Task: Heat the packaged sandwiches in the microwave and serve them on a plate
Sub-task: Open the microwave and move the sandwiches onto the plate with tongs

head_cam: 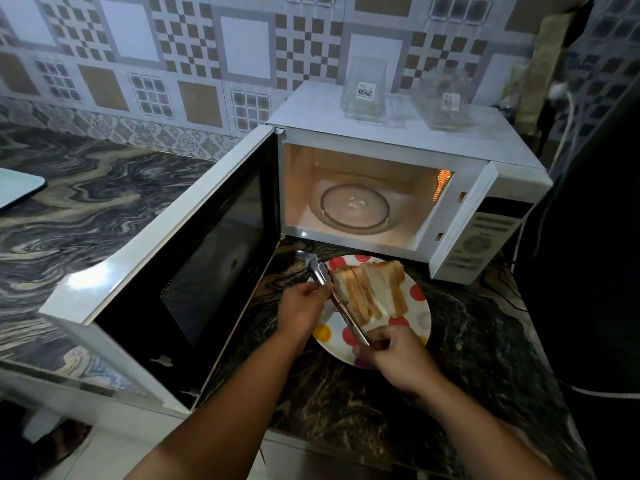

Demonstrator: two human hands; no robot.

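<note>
Sandwiches [375, 289] of white bread lie side by side on a white plate [420, 306] with red, yellow and grey dots, on the counter in front of the white microwave [388, 140]. The microwave door [194, 271] stands wide open to the left; inside, the lit cavity holds only the glass turntable [353, 211]. Metal tongs [332, 292] lie across the plate's left side against the sandwiches. My left hand [304, 306] grips the tongs near their upper end. My right hand [391, 355] grips their lower end over the plate's front edge.
Two clear plastic sandwich boxes [363, 88] [446, 98] with barcode labels stand on top of the microwave. A white cable [568, 126] hangs at the right beside a dark appliance [595, 237]. A pale blue board [17, 188] sits far left on the marbled counter [86, 188].
</note>
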